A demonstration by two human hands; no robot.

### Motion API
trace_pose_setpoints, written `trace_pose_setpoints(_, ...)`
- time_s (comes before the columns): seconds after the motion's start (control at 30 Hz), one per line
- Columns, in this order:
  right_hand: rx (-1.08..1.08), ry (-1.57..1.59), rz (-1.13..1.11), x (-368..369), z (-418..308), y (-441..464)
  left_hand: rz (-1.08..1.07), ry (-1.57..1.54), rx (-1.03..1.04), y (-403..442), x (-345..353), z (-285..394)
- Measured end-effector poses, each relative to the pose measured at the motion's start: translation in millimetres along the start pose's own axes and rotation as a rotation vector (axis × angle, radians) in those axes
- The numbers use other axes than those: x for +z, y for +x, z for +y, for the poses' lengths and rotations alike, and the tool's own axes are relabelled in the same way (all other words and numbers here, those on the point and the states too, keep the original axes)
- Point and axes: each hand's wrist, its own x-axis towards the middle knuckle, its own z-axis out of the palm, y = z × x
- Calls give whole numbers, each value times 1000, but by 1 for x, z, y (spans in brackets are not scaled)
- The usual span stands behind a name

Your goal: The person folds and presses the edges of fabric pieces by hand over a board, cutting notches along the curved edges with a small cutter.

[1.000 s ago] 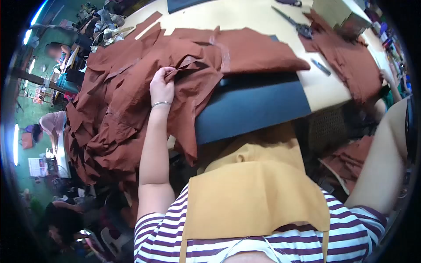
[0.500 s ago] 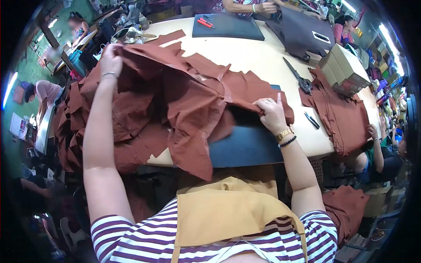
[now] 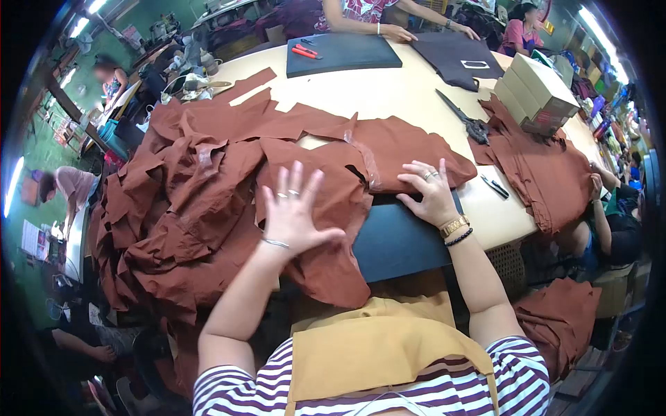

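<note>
I see left grip (image 3: 297, 220) released, splayed over rust-brown material (image 3: 406, 149); right grip (image 3: 436, 195) unclenched upon it, presumably steadying edge above dark board (image 3: 402, 243).

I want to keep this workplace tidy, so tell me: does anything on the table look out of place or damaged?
The brown material on the left of the table stands out: it lies crumpled in a heap with uneven edges, and part hangs over the near edge. I cannot tell if it is damaged.

Bright tabletop (image 3: 333, 90); dark, fisheye-warped edges
</note>
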Motion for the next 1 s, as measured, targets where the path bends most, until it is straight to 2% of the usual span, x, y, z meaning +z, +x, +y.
trace_pose_setpoints(0.03, -43, -12, -23, 3, 4, 0, -43, 30, -15, -1, 14, 10)
trace_pose_setpoints(0.1, -23, -7, 38, 7, 7, -1, 18, -257, -116, 13, 27, -5)
trace_pose_setpoints(0.17, 12, -1, 89, 6, 10, -1, 214, -277, -33, 24, 29, -29)
trace_pose_setpoints(0.23, -13, -23, 97, 4, 11, 2, 259, -344, 5, 30, 10, -33)
trace_pose_setpoints(0.3, 3, -41, 133, 4, 13, 2, 250, -298, 80, 30, -12, -41)
trace_pose_setpoints(0.43, 87, -72, 203, 1, 20, 3, -46, -385, -36, 26, -67, -47)
trace_pose_setpoints(0.53, 102, -98, 184, -3, 20, 1, -125, -427, 10, 19, -92, -42)
trace_pose_setpoints(0.63, 183, 19, 256, -12, 9, 7, 58, -271, 260, 6, -92, -11)
trace_pose_setpoints(0.67, 201, 41, 247, -18, 2, 12, 36, -218, 295, -1, -88, 4)
trace_pose_setpoints(0.77, 360, 123, 23, -16, -27, 36, -62, -173, 379, -27, -65, 49)
trace_pose_setpoints(0.9, 474, -122, -303, 15, -34, 36, -137, -313, 313, -51, -47, 78)
trace_pose_setpoints(1.0, 499, -65, -199, 25, -27, 32, -87, -370, 140, -63, -53, 68)
